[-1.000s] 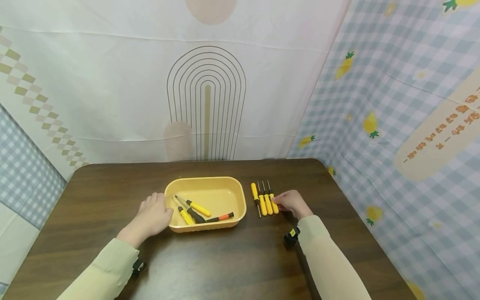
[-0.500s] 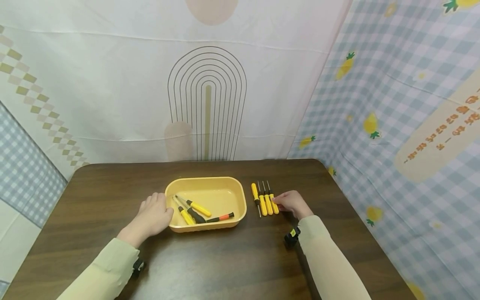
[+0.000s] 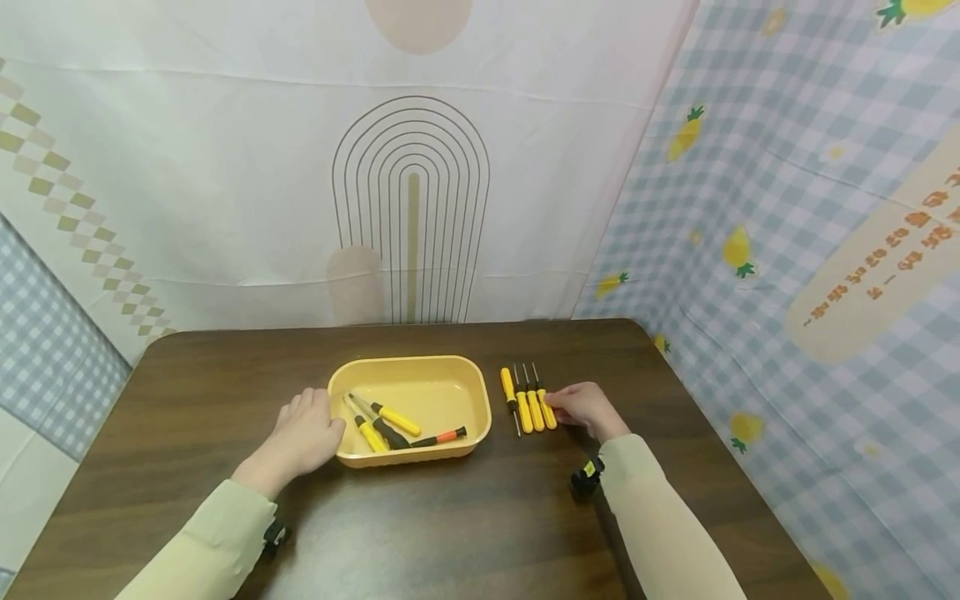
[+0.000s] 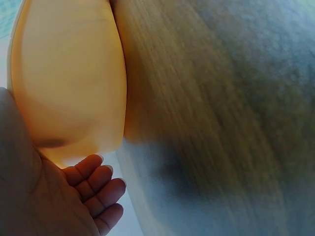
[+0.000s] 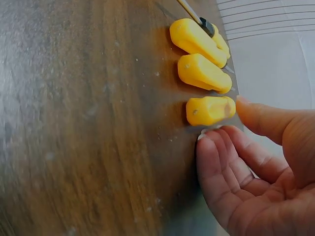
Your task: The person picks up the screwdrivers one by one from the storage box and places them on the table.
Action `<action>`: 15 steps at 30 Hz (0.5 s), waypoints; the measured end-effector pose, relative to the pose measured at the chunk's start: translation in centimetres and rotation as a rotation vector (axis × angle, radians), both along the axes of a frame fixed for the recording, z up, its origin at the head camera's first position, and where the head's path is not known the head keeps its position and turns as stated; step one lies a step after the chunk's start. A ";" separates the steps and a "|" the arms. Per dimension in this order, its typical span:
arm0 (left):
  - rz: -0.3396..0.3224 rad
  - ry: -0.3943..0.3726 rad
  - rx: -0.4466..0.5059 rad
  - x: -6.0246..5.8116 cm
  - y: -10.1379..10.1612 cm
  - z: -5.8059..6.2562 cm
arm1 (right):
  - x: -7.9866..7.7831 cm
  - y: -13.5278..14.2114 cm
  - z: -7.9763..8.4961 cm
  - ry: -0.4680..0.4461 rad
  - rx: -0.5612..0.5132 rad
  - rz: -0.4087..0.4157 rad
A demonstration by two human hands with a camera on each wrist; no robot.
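My left hand [image 3: 306,427] is at the left end of a yellow plastic tray [image 3: 474,379], thumb over its rim at the near corner. In the left wrist view, the curled fingers [image 4: 101,184] lie against the tray's end. My right hand [image 3: 588,406] pinches the handle of the rightmost screwdriver [image 3: 548,412] in a row to the tray's right. In the right wrist view, the thumb meets one side of that yellow handle [image 5: 209,110], with fingers curled below it. The other yellow-handled screwdrivers [image 3: 524,408] lie side by side, the leftmost [image 3: 509,387] pointing the opposite way.
Inside the tray lie yellow-handled screwdrivers [image 3: 397,419], one with a black handle [image 3: 392,434] and a black-and-orange tool [image 3: 442,438]. The dark wooden table [image 3: 450,533] ends at a patterned cloth [image 3: 255,208] behind and a checked one [image 3: 750,333] at right.
Both hands, the tray and the screwdrivers stay in place. The head view has shifted very slightly.
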State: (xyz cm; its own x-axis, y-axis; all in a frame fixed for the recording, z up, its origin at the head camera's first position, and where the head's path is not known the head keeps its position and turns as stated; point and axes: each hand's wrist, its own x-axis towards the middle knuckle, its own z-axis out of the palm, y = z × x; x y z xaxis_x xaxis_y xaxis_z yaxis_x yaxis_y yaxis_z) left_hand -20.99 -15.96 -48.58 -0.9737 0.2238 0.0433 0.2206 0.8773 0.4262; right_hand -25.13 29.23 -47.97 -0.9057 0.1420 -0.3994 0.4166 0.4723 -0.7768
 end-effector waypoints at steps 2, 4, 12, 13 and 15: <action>-0.002 0.004 0.001 0.0 0.0 0.0 | 0.0 0.1 0.2 0.025 -0.014 0.002; -0.001 0.003 0.000 0.0 -0.1 0.0 | 0.1 0.2 0.6 0.049 -0.018 -0.002; 0.004 -0.003 0.002 0.0 -0.1 0.0 | -0.1 -1.0 2.3 0.127 -0.058 0.046; 0.004 -0.002 0.003 0.0 -0.1 0.0 | -0.1 -1.3 2.6 0.135 -0.072 0.054; 0.001 -0.001 0.003 0.0 0.0 0.0 | 0.0 -1.9 2.9 0.148 -0.086 0.073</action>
